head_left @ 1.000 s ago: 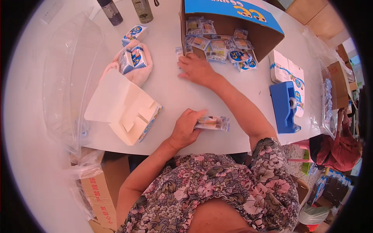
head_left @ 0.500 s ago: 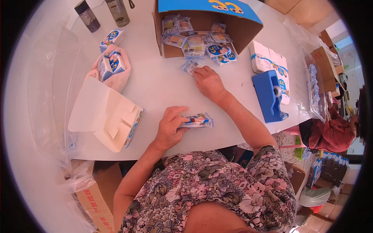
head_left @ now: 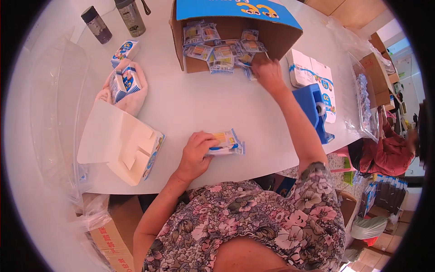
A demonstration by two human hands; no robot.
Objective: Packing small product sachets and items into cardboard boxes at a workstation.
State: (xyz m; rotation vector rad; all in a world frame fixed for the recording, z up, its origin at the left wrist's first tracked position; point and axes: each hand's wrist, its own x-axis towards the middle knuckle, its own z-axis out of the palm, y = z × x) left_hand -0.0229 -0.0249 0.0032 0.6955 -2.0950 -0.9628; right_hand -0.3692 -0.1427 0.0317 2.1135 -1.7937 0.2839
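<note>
By the near edge of the surface (head_left: 181, 102), stacked packets (head_left: 228, 139) are clamped in the left hand (head_left: 195, 153). An open white box (head_left: 102, 136) is placed toward the left edge, a blue tape dispenser (head_left: 310, 106) toward the right. Beyond, loose packets (head_left: 223, 52) are met by the right hand (head_left: 269, 77), its grip undeterminable, at a carton (head_left: 195, 11) set toward the far edge.

held packets (head_left: 226, 137): clear, blue-striped, stacked, jutting rightward; near table (head_left: 204, 104) edge; loose packets (head_left: 223, 52): jumbled in open-fronted carton (head_left: 235, 11)

Floral-print top (head_left: 253, 211), pink, grey and black; short right sleeve (head_left: 313, 183); scooped neckline (head_left: 240, 234); hands (head_left: 195, 156) bare.
</note>
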